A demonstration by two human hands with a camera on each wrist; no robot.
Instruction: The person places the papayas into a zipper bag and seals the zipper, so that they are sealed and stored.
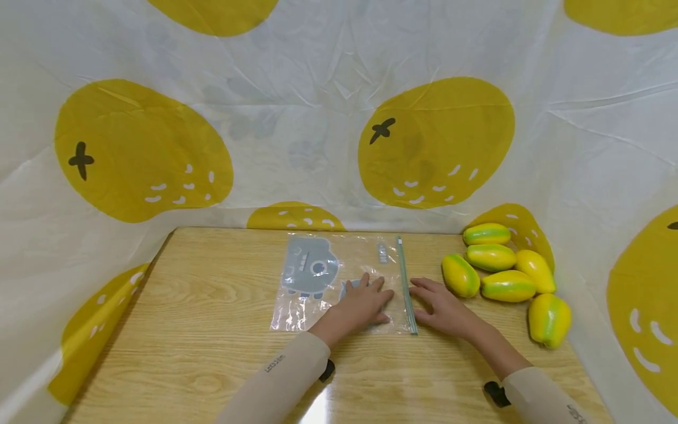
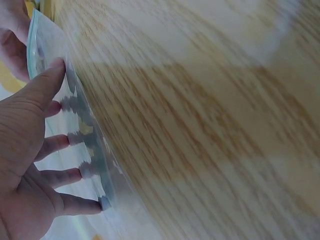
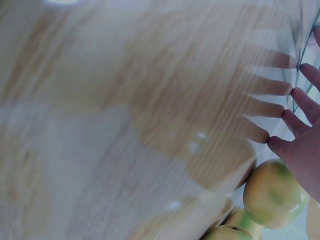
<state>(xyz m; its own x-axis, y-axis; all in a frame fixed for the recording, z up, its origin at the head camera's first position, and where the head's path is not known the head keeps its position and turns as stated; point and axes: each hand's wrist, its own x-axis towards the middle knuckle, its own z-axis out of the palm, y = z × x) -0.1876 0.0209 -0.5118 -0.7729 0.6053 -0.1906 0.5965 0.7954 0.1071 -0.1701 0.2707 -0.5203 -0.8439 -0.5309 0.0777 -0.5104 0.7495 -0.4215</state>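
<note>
A clear zip bag (image 1: 365,250) with a blue-grey cartoon print lies flat on the table, its green zip strip (image 1: 405,277) towards the right. My left hand (image 1: 362,306) rests on the bag with its fingers spread; in the left wrist view the fingertips (image 2: 75,174) touch the plastic. Just right of the zip strip is my right hand (image 1: 441,306), fingers extended towards the strip. In the right wrist view its fingertips (image 3: 296,93) are down at the table beside the bag's edge. Neither hand grips anything.
Several yellow-green papaya-like fruits (image 1: 508,286) lie in a group right of my right hand, the closest one (image 1: 461,275) near its knuckles. The wooden table (image 1: 212,330) is bordered by a white cloth (image 1: 296,141) with yellow fruit prints.
</note>
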